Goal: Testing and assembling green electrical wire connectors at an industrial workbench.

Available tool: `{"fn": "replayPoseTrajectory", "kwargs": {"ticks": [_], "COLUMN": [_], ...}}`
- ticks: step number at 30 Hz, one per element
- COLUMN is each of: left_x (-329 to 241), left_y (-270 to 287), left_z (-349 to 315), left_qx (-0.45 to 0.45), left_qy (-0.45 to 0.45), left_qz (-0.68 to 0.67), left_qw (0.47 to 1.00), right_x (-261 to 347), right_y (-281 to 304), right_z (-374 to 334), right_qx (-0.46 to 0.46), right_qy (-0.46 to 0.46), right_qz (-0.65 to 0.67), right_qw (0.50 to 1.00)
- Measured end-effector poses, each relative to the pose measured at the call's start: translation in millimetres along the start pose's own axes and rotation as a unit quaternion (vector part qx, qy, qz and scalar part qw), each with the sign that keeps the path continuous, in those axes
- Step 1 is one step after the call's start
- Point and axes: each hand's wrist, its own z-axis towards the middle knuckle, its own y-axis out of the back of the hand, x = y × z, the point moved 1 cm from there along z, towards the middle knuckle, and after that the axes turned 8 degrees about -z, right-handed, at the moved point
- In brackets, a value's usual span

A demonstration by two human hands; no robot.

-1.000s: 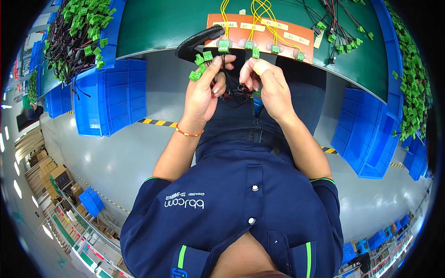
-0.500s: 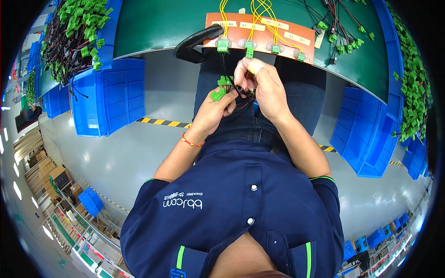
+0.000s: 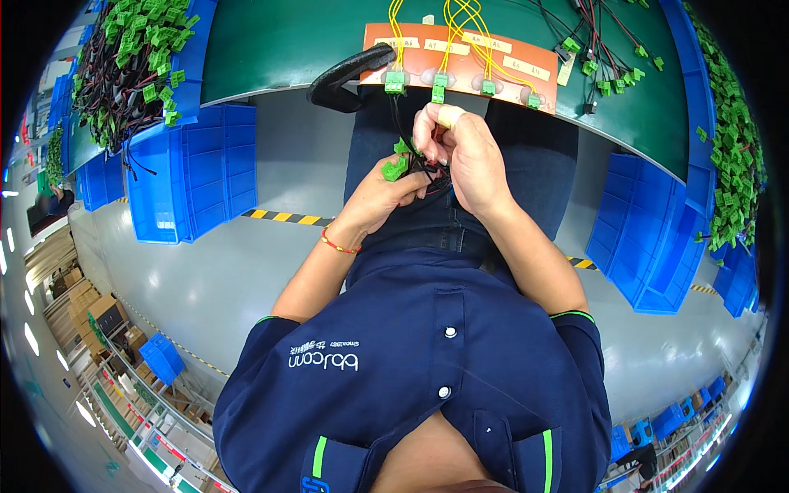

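My left hand [image 3: 380, 199] is closed around a bundle of thin dark wires [image 3: 437, 187], with green terminal plugs [image 3: 395, 169] poking out above the thumb. Just to its right, my right hand [image 3: 472, 156], a pale wrap on one finger, is pinched over the wires; its fingertips partly hide what they grip. Beyond it, a green plug [image 3: 439, 92] hangs at the edge of an orange board [image 3: 526, 56], fed by yellow wires [image 3: 448, 51]. Another green terminal block [image 3: 394, 82] on the board has black wires running down toward my hands.
A black curved handle [image 3: 333, 86] sits at the board's left end on the green table [image 3: 279, 49]. Wired plugs [image 3: 612, 82] lie at the right. Heaps of green connectors [image 3: 152, 49] fill both sides. Blue crates [image 3: 218, 164] stand below.
My left hand has shifted slightly right and down, and its plugs have turned. My right hand stays near the board's edge, its fingers a little moved. The middle hanging plug has shifted slightly left.
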Motion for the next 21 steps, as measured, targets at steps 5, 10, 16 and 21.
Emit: {"fn": "replayPoseTrajectory", "kwargs": {"ticks": [5, 10, 16, 21], "left_x": [-0.7, -1.3, 1.4, 1.5], "left_y": [0.3, -0.4, -5.3, -8.2], "left_z": [1.7, 1.8, 2.0, 2.6], "left_qx": [0.014, 0.013, 0.006, 0.033], "left_qy": [0.005, 0.013, -0.025, -0.088], "left_qz": [0.022, 0.02, 0.04, -0.003], "left_qw": [1.0, 1.0, 0.999, 0.996], "right_x": [0.3, 0.8, 6.6, -0.3], "right_y": [2.0, 2.7, 23.8, 65.0], "right_z": [-0.3, 4.3, 4.0, -25.7], "right_qx": [-0.011, -0.016, 0.04, 0.001], "right_qy": [0.009, 0.006, -0.026, 0.004], "right_qz": [-0.025, -0.027, -0.074, -0.179], "right_qw": [1.0, 0.999, 0.996, 0.984]}}
